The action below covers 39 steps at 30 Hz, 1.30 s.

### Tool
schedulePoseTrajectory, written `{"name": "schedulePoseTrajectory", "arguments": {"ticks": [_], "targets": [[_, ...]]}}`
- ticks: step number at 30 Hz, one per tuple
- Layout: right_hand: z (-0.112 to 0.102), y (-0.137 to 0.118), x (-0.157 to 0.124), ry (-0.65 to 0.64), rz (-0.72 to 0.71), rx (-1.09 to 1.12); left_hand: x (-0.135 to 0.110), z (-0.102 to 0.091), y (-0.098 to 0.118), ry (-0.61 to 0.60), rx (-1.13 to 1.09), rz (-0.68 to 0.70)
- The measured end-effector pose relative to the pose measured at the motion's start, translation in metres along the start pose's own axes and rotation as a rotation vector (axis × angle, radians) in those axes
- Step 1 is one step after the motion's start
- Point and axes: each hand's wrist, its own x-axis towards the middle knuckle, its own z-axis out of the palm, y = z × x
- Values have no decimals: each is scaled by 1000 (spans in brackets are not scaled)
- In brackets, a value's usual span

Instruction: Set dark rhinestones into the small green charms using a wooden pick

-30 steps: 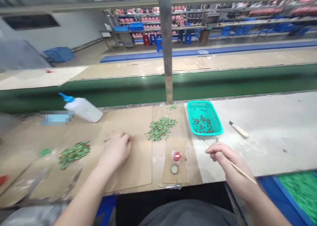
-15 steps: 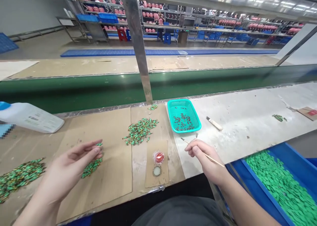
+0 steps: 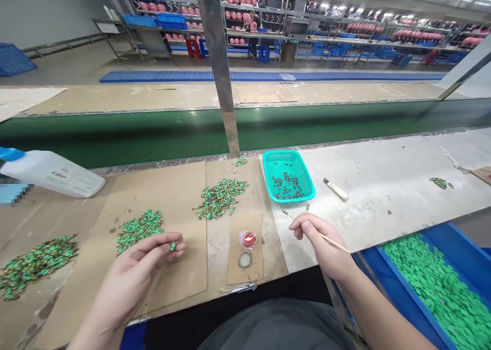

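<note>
My left hand (image 3: 141, 273) is pinching a small green bead-like piece (image 3: 172, 246) between thumb and fingers, just below a heap of green pieces (image 3: 140, 230) on a cardboard sheet (image 3: 184, 196). My right hand (image 3: 320, 245) grips a thin wooden stick (image 3: 333, 242), its pointed tip reaching left toward a red-filled bottle cap (image 3: 248, 239). A metal cap (image 3: 244, 259) lies just below that one on a cardboard strip (image 3: 245, 250). A second green heap (image 3: 220, 197) lies above them.
A teal plastic basket (image 3: 286, 155) holds dark-and-green pieces. A wood-handled knife (image 3: 336, 189) lies on the white bench (image 3: 383, 186). A white glue bottle (image 3: 51, 173) lies at left, by a third heap (image 3: 36, 265). A blue bin (image 3: 422, 268) of green discs sits at lower right.
My left hand has moved off the heap, down and to the right, and now pinches a green piece. The right hand and stick stay nearly still. The view has shifted slightly.
</note>
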Motion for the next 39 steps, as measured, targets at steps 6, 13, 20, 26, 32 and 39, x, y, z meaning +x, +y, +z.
{"name": "schedulePoseTrajectory", "arguments": {"ticks": [6, 13, 20, 26, 32, 39], "targets": [[0, 0, -2, 12, 7, 37, -4, 3, -12, -12, -66, -34], [1, 4, -6, -28, 108, 109, -24, 12, -17, -59, -110, -31], [12, 7, 4, -38, 69, 234, -49, 27, -18, -106, -191, -35], [34, 20, 22, 41, 140, 248, -58, 51, -24, -239, -171, -66], [56, 29, 24, 61, 198, 304, -64, 67, -29, -294, -150, -42], [54, 24, 14, -6, 225, 405, -67, 59, -34, -282, -135, -53]]}}
